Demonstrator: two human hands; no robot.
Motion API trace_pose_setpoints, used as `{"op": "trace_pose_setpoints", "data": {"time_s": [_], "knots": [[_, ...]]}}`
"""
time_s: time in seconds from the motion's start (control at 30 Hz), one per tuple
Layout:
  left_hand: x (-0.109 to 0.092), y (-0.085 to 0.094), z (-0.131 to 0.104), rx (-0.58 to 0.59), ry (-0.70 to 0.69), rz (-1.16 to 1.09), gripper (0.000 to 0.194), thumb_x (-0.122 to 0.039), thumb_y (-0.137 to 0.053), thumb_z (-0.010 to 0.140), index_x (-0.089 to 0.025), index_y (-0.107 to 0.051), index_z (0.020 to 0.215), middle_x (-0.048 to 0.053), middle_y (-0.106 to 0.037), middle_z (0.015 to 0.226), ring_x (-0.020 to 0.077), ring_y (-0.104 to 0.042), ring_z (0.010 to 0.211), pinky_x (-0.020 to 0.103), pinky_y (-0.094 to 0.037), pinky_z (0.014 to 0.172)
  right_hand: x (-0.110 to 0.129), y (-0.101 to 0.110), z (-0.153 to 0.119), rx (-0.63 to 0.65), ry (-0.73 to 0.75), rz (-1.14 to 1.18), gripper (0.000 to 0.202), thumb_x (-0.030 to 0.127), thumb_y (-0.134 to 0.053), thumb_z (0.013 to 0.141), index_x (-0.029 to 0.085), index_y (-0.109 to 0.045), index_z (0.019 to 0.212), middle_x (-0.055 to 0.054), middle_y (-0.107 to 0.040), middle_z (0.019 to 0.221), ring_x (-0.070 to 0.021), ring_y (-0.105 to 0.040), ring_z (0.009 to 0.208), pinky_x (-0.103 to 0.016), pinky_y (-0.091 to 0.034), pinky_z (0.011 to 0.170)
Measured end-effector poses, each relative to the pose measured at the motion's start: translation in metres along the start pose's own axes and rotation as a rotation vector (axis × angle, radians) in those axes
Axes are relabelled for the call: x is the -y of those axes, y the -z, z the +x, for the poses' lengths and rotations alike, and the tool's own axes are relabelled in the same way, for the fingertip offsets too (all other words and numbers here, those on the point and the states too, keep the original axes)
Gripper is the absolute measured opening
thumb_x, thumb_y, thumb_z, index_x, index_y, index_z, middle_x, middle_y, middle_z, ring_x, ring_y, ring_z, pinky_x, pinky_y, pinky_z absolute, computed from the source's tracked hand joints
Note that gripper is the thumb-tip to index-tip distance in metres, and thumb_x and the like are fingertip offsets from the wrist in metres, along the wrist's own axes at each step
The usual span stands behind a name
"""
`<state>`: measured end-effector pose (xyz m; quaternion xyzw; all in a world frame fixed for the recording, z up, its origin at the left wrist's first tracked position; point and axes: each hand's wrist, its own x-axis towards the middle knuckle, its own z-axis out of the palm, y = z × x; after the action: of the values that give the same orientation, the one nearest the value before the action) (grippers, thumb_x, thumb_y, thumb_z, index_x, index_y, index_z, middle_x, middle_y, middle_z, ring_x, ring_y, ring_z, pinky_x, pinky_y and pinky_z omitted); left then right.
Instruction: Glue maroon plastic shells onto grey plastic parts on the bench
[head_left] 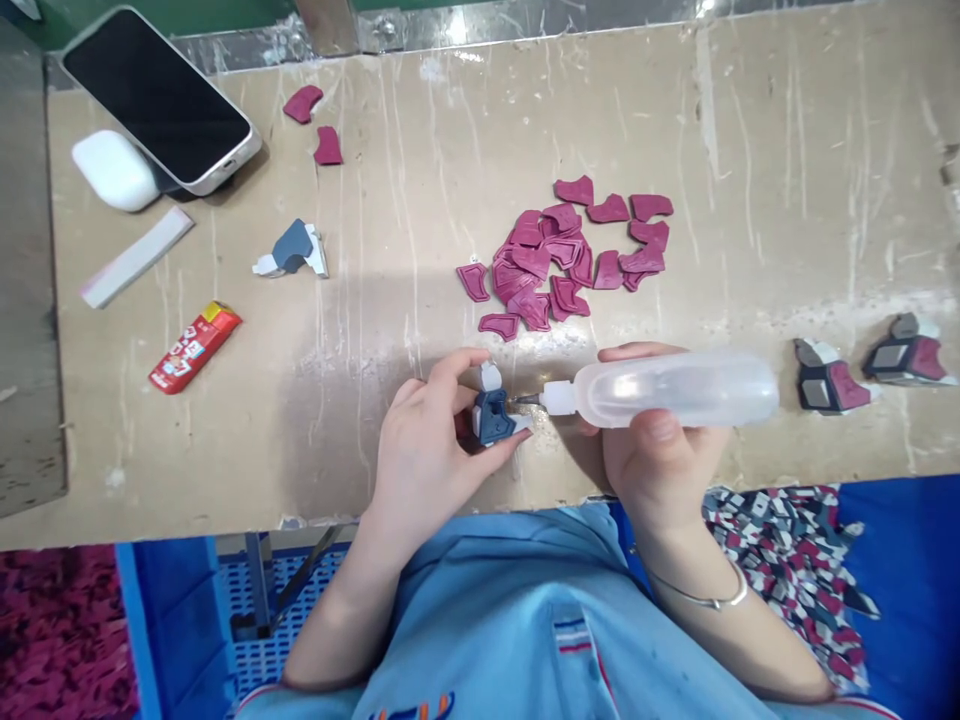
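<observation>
My left hand (431,440) pinches a small dark blue and white plastic part (493,418) close to the front edge of the workbench. In my right hand (667,455) lies a translucent squeeze bottle (679,390), held on its side. Its thin metal nozzle points left and its tip is right beside the blue part; whether they touch I cannot tell. Beyond both hands is a loose pile of maroon plastic pieces (532,262). Two joined parts in dark grey, white and maroon (832,378) stand at the right.
At the left are a phone (157,100), a white case (115,170), a paper strip (137,258), a red packet (195,347) and another blue-white part (292,247). Below the bench, bins hold maroon pieces (60,630) and joined parts (795,580).
</observation>
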<state>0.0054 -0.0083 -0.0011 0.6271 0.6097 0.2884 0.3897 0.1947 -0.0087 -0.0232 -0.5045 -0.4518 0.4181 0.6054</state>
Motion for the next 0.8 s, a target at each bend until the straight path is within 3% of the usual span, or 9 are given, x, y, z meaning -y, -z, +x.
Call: {"op": "trace_pose_setpoints", "data": {"time_s": [0.23, 0.37, 0.6, 0.8], "knots": [[-0.0033, 0.0009, -0.0006, 0.003, 0.055, 0.021, 0.061, -0.032, -0.094, 0.081, -0.032, -0.062, 0.133, -0.007, -0.079, 0.081, 0.0233, -0.077, 0.078, 0.040, -0.056, 0.088, 0.0003, 0.0009, -0.0033, -0.001, -0.052, -0.042, 0.037, 0.062, -0.085, 0.091, 0.032, -0.079, 0.112, -0.005, -0.078, 0.107, -0.0230, -0.073, 0.082, -0.039, -0.060, 0.065], [-0.0053, 0.0020, 0.0002, 0.014, 0.070, 0.026, 0.059, -0.033, -0.092, 0.081, -0.032, -0.063, 0.132, -0.007, -0.078, 0.079, 0.0225, -0.075, 0.075, 0.039, -0.056, 0.087, 0.0011, 0.0015, -0.0023, 0.054, 0.028, -0.101, 0.037, 0.062, -0.081, 0.094, 0.030, -0.078, 0.112, -0.008, -0.079, 0.107, -0.0269, -0.076, 0.087, -0.042, -0.063, 0.069], [-0.0062, 0.0044, 0.0016, 0.025, 0.070, 0.032, 0.063, -0.015, -0.085, 0.073, -0.031, -0.063, 0.130, -0.010, -0.073, 0.073, 0.0213, -0.069, 0.070, 0.038, -0.054, 0.085, 0.0084, 0.0024, 0.0001, 0.156, 0.157, -0.189, 0.032, 0.064, -0.078, 0.094, 0.032, -0.080, 0.100, -0.007, -0.079, 0.093, -0.0265, -0.075, 0.074, -0.043, -0.063, 0.060], [-0.0069, 0.0039, 0.0010, 0.016, 0.095, 0.012, 0.060, -0.016, -0.086, 0.075, -0.032, -0.063, 0.128, -0.009, -0.075, 0.076, 0.0212, -0.069, 0.070, 0.038, -0.053, 0.080, -0.0006, 0.0091, -0.0056, 0.045, 0.209, -0.245, 0.032, 0.063, -0.074, 0.096, 0.032, -0.079, 0.105, -0.007, -0.079, 0.094, -0.0285, -0.075, 0.078, -0.048, -0.064, 0.065]]}}
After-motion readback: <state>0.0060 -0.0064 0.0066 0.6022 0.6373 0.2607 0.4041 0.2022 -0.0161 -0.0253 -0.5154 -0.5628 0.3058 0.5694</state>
